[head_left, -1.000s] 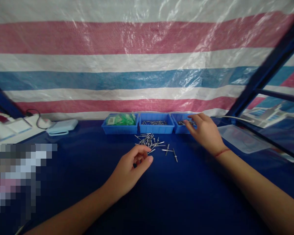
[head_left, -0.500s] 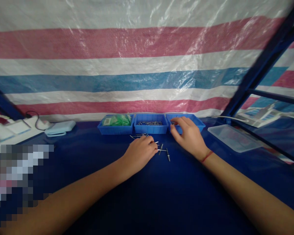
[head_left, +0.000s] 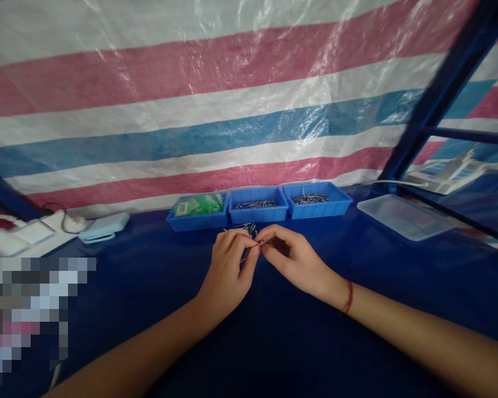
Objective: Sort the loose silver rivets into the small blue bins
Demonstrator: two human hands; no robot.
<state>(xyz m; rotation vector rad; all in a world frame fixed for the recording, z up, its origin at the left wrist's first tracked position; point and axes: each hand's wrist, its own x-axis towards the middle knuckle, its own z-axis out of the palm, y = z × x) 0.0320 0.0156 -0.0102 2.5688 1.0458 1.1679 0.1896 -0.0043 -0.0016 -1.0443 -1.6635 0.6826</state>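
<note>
My left hand (head_left: 228,272) and my right hand (head_left: 302,262) meet fingertip to fingertip above the blue tabletop. Pinched between them is a thin metal rivet (head_left: 267,240), slanting up to the right; the fingers partly cover it. A small pile of loose blind rivets (head_left: 248,227) lies just behind my left hand, partly hidden by it. Beyond stand two blue bins with metal rivets in them, the middle bin (head_left: 259,216) and the right bin (head_left: 320,209).
A third blue bin (head_left: 199,222) at the left holds a green plastic bag (head_left: 201,204). A clear plastic lid (head_left: 404,216) lies on the right. At the left are a light blue case (head_left: 104,225) and a white power strip (head_left: 29,235). Striped sheeting (head_left: 216,138) hangs behind.
My right hand has come out of the right bin and moved left to meet my left hand. A rivet is now held between both hands. The view has tilted slightly.
</note>
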